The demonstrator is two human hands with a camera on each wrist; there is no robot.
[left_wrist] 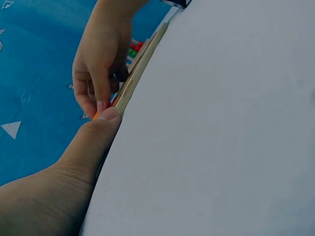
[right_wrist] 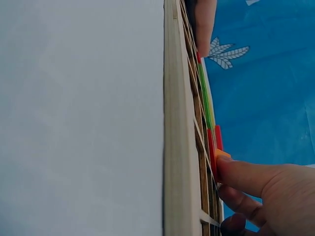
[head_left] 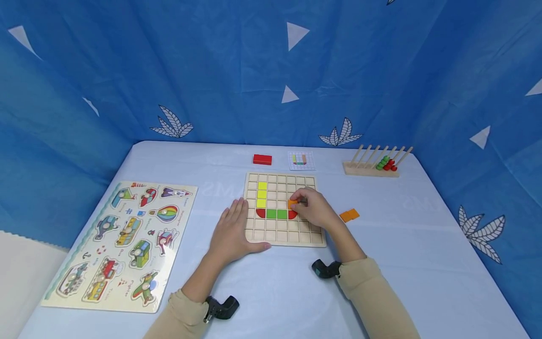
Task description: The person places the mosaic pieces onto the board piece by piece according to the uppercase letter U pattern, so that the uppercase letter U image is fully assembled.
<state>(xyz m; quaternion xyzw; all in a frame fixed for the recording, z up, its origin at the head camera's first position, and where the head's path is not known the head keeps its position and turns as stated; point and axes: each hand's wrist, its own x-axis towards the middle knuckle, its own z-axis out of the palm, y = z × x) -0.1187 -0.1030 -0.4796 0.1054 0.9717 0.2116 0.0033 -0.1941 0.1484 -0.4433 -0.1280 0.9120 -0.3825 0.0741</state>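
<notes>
My right hand [head_left: 314, 208] pinches a small orange square tile [head_left: 292, 205] between thumb and fingers, above the red corner piece at the right of the wooden grid board [head_left: 264, 236]. In the right wrist view the orange tile [right_wrist: 223, 153] sits at the thumb tip, close to the board's cells. Along the board's left edge rests my left hand [head_left: 232, 233], fingers straight, thumb on the front edge. Yellow tiles [head_left: 262, 195] form a column on the board. Below them lie a red rounded piece [head_left: 260, 213] and green tiles [head_left: 277, 214] in a row.
Loose orange tiles [head_left: 349, 215] lie right of the board. Behind it are a red block [head_left: 262, 159] and a pattern card [head_left: 301, 161]. A wooden peg stand [head_left: 372, 173] with green and red beads stands at back right. A vehicle puzzle board [head_left: 173, 249] covers the left side.
</notes>
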